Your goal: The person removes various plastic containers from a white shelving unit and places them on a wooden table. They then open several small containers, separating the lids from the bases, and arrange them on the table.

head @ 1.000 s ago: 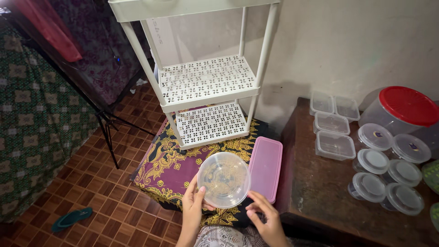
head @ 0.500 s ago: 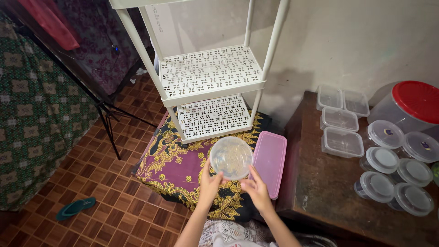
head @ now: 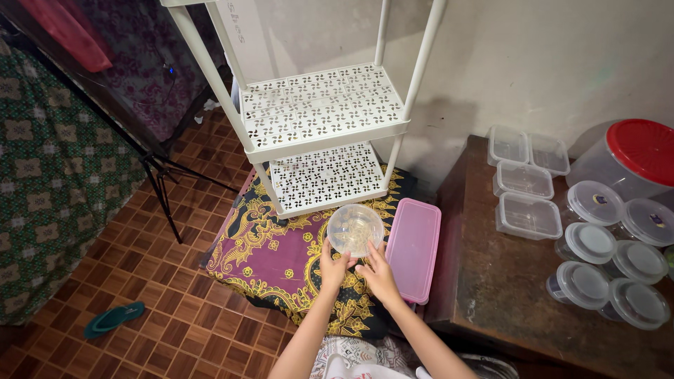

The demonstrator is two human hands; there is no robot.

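A white plastic shelf rack with pierced, patterned shelves [head: 323,105] stands straight ahead of both hands, its lowest shelf just beyond the fingertips. Beneath the hands lies a purple and gold patterned cloth [head: 274,253] spread on the brown tiled floor. To the right of the hands sits a dark wooden table [head: 505,281] carrying clear lidded plastic containers [head: 526,214]. A pink rectangular plastic lid [head: 413,249] rests just beside the right hand [head: 379,275], against the table's edge. The left hand [head: 333,265] and right hand, held close together with fingers curled up, grip the near rim of a round clear plastic container [head: 355,229], which is held above the cloth.
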